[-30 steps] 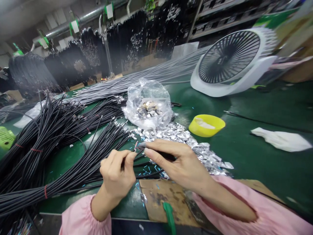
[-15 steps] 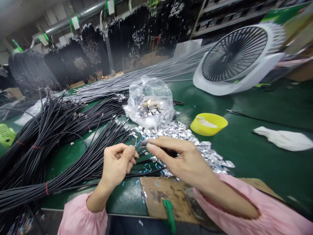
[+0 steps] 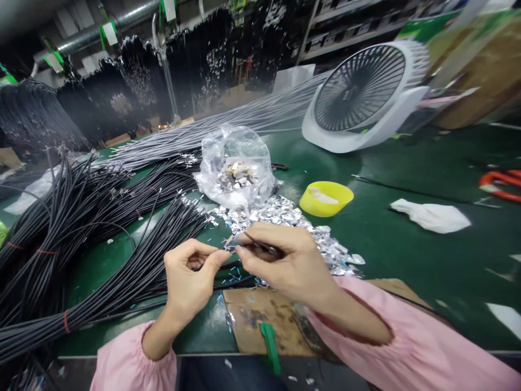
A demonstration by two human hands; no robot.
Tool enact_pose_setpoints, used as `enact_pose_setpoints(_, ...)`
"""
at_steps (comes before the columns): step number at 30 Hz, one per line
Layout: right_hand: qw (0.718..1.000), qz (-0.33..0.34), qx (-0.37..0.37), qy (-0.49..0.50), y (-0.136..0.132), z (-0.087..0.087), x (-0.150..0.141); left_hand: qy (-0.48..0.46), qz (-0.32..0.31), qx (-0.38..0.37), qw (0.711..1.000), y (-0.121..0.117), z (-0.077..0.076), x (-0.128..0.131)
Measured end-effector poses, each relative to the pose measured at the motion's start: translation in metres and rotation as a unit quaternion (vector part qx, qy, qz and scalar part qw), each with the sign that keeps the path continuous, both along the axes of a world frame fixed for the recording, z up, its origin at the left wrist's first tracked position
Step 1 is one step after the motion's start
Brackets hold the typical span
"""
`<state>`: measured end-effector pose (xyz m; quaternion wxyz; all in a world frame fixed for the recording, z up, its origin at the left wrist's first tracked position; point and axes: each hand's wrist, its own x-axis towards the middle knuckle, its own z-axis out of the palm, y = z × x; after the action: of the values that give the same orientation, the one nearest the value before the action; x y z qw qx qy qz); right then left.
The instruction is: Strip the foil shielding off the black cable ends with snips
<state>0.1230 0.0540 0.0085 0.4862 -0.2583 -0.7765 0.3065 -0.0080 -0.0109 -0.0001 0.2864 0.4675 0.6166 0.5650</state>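
Observation:
My left hand (image 3: 191,277) is closed in a pinch on the end of a black cable, mostly hidden by the fingers. Thin coloured wires (image 3: 229,243) poke out between the two hands. Close against them, my right hand (image 3: 280,258) is closed, with grey-dark covered fingertips at the wires. A slim dark object (image 3: 264,248) shows inside its curled fingers; its kind I cannot make out. Beneath and beyond the hands lie silver foil scraps (image 3: 280,212) and small blue wire bits (image 3: 234,274). To the left runs a bundle of black cables (image 3: 134,274) with stripped ends.
Behind the scraps stands a clear plastic bag (image 3: 236,174) holding small pieces. A yellow dish (image 3: 325,199), a white fan (image 3: 362,98), a white cloth-like piece (image 3: 431,215) and red-orange handles (image 3: 502,184) are to the right. Cardboard (image 3: 260,320) with a green strap (image 3: 270,347) lies in front.
The view has swung right, so the scene sits further left. My left fingers have closed into a tighter pinch near the wires, and my right fingertips have come nearer to them.

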Motion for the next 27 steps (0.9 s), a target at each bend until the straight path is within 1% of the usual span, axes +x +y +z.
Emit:
enact_pose_setpoints(2, 0.998, 0.011, 0.055, -0.01, 0.001, -0.003, 0.0, 0.042, -0.008, 0.006, 0.999, 0.0, -0.002, -0.004)
enact_pose_setpoints(4, 0.997, 0.029, 0.068, -0.018, 0.004, -0.004, 0.001, 0.097, -0.024, 0.012, 0.995, 0.001, -0.001, -0.009)
enact_pose_setpoints(6, 0.997, 0.07, 0.032, -0.018, 0.007, -0.004, 0.002, 0.126, -0.053, 0.023, 0.99, 0.002, 0.001, -0.014)
enact_pose_setpoints(7, 0.994, 0.109, 0.001, -0.01, 0.009, -0.003, 0.002, 0.122, -0.075, 0.024, 0.989, 0.002, 0.002, -0.016)
enact_pose_setpoints(9, 0.979, 0.195, -0.061, 0.008, 0.011, -0.003, 0.002, 0.079, -0.117, 0.009, 0.99, 0.004, 0.006, -0.017)
enact_pose_setpoints(10, 0.974, 0.215, -0.071, 0.01, 0.011, -0.003, 0.002, 0.046, -0.128, -0.004, 0.991, 0.005, 0.007, -0.017)
enact_pose_setpoints(11, 0.977, 0.204, -0.056, 0.005, 0.011, -0.004, 0.002, 0.011, -0.128, -0.015, 0.992, 0.006, 0.008, -0.016)
enact_pose_setpoints(12, 0.986, 0.165, -0.011, -0.008, 0.01, -0.005, 0.001, -0.019, -0.115, -0.022, 0.993, 0.007, 0.008, -0.014)
enact_pose_setpoints(13, 0.993, 0.104, 0.056, -0.027, 0.009, -0.006, 0.001, -0.04, -0.094, -0.025, 0.994, 0.007, 0.008, -0.012)
enact_pose_setpoints(14, 0.989, 0.039, 0.135, -0.046, 0.008, -0.007, 0.0, -0.051, -0.07, -0.025, 0.996, 0.007, 0.007, -0.01)
enact_pose_setpoints(15, 0.976, -0.013, 0.208, -0.06, 0.007, -0.008, -0.001, -0.054, -0.051, -0.03, 0.997, 0.007, 0.007, -0.009)
enact_pose_setpoints(16, 0.963, -0.043, 0.258, -0.067, 0.006, -0.009, -0.001, -0.049, -0.04, -0.038, 0.997, 0.007, 0.006, -0.007)
enact_pose_setpoints(17, 0.959, -0.049, 0.272, -0.069, 0.005, -0.009, -0.002, -0.04, -0.037, -0.047, 0.997, 0.006, 0.006, -0.006)
enact_pose_setpoints(18, 0.966, -0.037, 0.246, -0.065, 0.006, -0.009, -0.003, -0.026, -0.042, -0.056, 0.997, 0.005, 0.005, -0.006)
enact_pose_setpoints(19, 0.981, -0.011, 0.185, -0.053, 0.006, -0.008, -0.004, -0.009, -0.046, -0.061, 0.997, 0.004, 0.005, -0.006)
enact_pose_setpoints(20, 0.994, 0.023, 0.099, -0.037, 0.008, -0.007, -0.005, 0.011, -0.047, -0.059, 0.997, 0.003, 0.005, -0.006)
enact_pose_setpoints(21, 0.998, 0.056, 0.004, -0.015, 0.009, -0.007, -0.005, 0.034, -0.044, -0.05, 0.997, 0.002, 0.005, -0.007)
enact_pose_setpoints(22, 0.993, 0.078, -0.083, 0.014, 0.011, -0.007, -0.006, 0.056, -0.036, -0.036, 0.997, 0.001, 0.004, -0.007)
enact_pose_setpoints(23, 0.984, 0.08, -0.153, 0.048, 0.013, -0.007, -0.006, 0.075, -0.026, -0.022, 0.997, 0.001, 0.004, -0.007)
enact_pose_setpoints(24, 0.975, 0.06, -0.199, 0.083, 0.014, -0.007, -0.005, 0.088, -0.016, -0.011, 0.996, 0.001, 0.003, -0.008)
enact_pose_setpoints(25, 0.969, 0.024, -0.22, 0.108, 0.015, -0.007, -0.005, 0.096, -0.008, -0.002, 0.995, 0.001, 0.003, -0.008)
enact_pose_setpoints(26, 0.969, -0.013, -0.215, 0.119, 0.015, -0.007, -0.005, 0.099, -0.003, 0.003, 0.995, 0.001, 0.002, -0.008)
enact_pose_setpoints(27, 0.975, -0.038, -0.188, 0.112, 0.015, -0.007, -0.004, 0.1, 0.001, 0.005, 0.995, 0.001, 0.002, -0.008)
